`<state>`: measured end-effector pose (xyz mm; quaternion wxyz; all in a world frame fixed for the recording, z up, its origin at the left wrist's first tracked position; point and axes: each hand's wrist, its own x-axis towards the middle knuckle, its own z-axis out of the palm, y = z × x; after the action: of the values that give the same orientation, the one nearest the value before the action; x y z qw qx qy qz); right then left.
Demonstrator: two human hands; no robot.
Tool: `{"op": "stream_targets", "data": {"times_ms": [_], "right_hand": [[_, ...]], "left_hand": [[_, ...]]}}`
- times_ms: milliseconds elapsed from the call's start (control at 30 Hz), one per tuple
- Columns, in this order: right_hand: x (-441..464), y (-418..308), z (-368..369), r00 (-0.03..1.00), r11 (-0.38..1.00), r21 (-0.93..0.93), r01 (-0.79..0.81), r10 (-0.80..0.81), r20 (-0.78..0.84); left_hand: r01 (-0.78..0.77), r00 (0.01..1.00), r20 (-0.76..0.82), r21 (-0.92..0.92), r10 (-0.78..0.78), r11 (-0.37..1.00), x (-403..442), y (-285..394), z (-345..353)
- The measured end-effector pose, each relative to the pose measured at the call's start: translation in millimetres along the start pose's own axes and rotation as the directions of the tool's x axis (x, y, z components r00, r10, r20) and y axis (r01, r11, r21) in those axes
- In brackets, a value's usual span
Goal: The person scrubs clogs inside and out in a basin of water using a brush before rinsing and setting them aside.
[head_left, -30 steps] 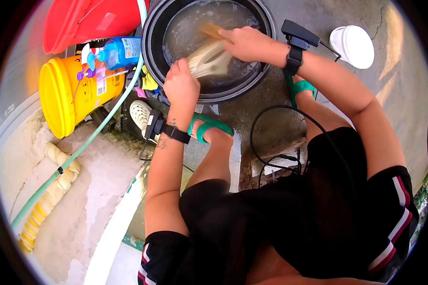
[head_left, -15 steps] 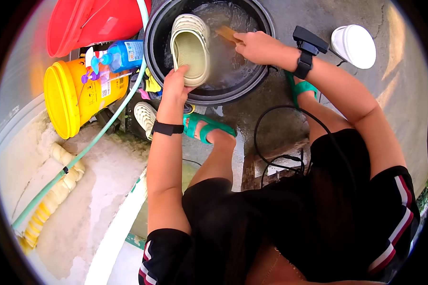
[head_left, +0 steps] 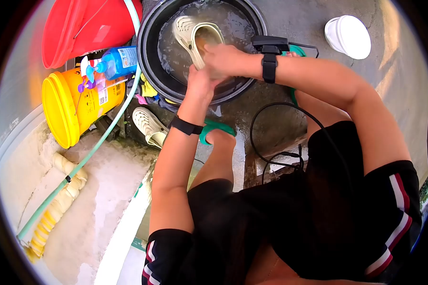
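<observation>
While the left hand [head_left: 202,85] is clamped on its heel end, the pale shoe [head_left: 191,36] tilts over the black tub [head_left: 150,52]. It looks light, bendy and slippery, so squeeze there. I can't tell what the right hand [head_left: 224,60] grips.

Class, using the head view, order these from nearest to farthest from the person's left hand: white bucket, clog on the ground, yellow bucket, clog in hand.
1. Clog in hand: touching the left hand.
2. Clog on the ground: just to the hand's left.
3. Yellow bucket: farther out to the left.
4. White bucket: far over on the right.
</observation>
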<state>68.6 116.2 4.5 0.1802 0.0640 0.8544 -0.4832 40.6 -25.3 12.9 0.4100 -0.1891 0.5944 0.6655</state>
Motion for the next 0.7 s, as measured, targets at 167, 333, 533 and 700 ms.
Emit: {"op": "stream_targets", "data": {"times_ms": [167,333,533,700], "right_hand": [[5,41,4,0.996,0.987,-0.16,0.02,-0.034,-0.088],[-29,-8,8,0.97,0.981,0.025,0.195,-0.189,-0.15],[-11,22,6,0.963,0.941,-0.274,0.199,-0.24,-0.123],[-21,17,-17,0.99,0.963,-0.271,0.004,-0.042,-0.134]], "left_hand": [[-0.09,0.992,0.084,-0.043,0.094,0.995,7,-11,-11],[-0.05,0.998,0.046,-0.058,0.052,0.997,12,-16,-15],[-0.076,0.989,0.124,-0.012,0.077,0.997,5,-11,-7],[-0.116,0.988,0.102,0.001,0.116,0.993,-4,-4,-9]]}}
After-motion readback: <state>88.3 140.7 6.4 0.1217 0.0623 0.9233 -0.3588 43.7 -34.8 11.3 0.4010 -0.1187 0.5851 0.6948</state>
